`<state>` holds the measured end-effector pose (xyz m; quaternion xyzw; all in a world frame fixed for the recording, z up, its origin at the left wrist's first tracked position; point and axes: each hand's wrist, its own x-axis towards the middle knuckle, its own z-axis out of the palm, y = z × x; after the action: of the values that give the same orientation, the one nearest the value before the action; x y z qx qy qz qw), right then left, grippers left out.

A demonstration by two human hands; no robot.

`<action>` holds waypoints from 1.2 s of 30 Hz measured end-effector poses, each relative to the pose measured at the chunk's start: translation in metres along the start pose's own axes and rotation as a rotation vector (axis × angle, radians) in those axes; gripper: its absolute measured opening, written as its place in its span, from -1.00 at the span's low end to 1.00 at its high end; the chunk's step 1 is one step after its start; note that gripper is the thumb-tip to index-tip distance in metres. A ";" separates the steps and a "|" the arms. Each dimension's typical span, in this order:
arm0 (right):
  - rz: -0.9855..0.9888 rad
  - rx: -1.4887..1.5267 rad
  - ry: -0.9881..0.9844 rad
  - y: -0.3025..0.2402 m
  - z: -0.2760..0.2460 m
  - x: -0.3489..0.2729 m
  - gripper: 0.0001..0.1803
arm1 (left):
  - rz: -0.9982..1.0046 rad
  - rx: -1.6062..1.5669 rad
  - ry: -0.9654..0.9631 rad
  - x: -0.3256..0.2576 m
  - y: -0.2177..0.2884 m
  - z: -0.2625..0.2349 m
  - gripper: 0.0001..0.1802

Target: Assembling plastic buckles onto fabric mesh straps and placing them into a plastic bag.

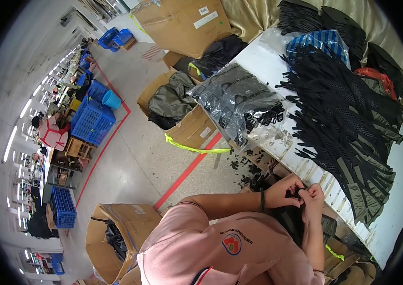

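In front of my chest, at the table's near edge, both hands are close together with fingers pinched. My left hand, a dark band on its wrist, grips a small black piece from the left. Against its other side press the fingertips of my right hand. Fingers cover most of that piece, so its exact kind is hidden. Dark fabric hangs below the hands, between my forearms. On the white table lies a large fan of black straps and mesh panels with olive-green ends.
A clear plastic bag and loose black buckles lie at the table's left corner. Open cardboard boxes with dark fabric stand beyond and to the left. Black scraps litter the floor. Blue crates stand farther off, near other workers.
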<state>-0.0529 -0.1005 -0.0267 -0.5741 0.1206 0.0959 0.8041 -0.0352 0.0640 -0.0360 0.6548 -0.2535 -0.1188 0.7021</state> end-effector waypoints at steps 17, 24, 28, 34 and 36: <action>-0.203 -0.591 -0.057 -0.007 0.011 0.007 -0.84 | -0.143 0.166 -0.044 -0.009 0.008 -0.020 -0.76; -0.703 -1.107 0.494 -0.059 -0.068 0.044 -0.85 | -0.446 0.417 0.092 -0.070 -0.033 -0.081 -0.61; -0.662 -1.447 0.598 -0.075 -0.107 0.069 -0.84 | -0.056 0.807 0.235 -0.032 -0.011 -0.067 -0.59; -0.707 -1.550 0.497 -0.079 -0.090 0.064 -0.83 | -0.527 -0.180 -0.069 0.037 -0.021 -0.027 -0.71; -0.612 -1.564 0.520 -0.070 -0.097 0.067 -0.83 | -0.540 -0.287 -0.086 0.057 -0.033 -0.015 -0.68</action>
<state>0.0231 -0.2135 -0.0140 -0.9714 0.0405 -0.2024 0.1176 0.0262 0.0445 -0.0574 0.5869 -0.0808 -0.3632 0.7191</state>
